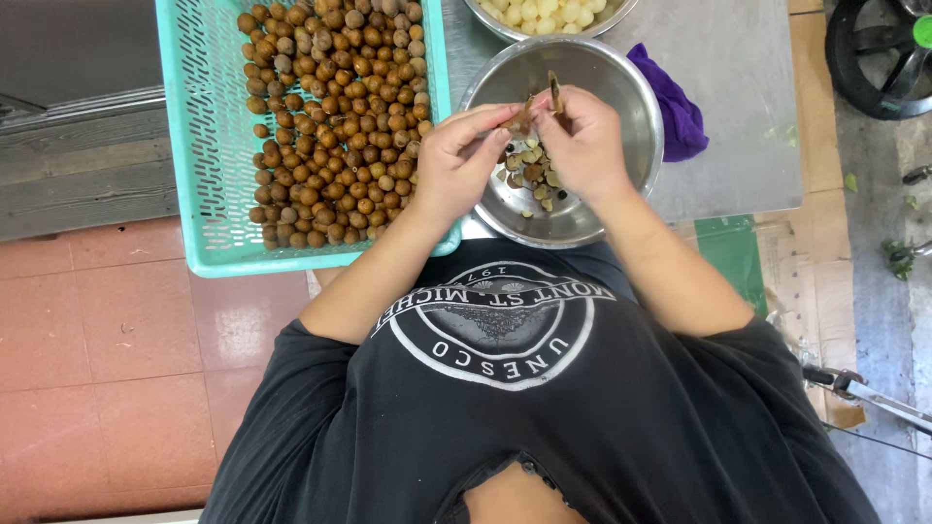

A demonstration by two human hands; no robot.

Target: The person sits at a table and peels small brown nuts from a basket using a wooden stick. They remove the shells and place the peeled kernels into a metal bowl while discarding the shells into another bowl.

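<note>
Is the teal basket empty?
No, the teal basket is packed with small brown round fruits, just left of the left hand.

Both hands — left hand (pixel 456 160), right hand (pixel 585 146) — peeling brown fruit (pixel 519 121) over steel bowl (pixel 631 92)

Teal basket (pixel 209 146) — brown fruit (pixel 335 107)
</note>
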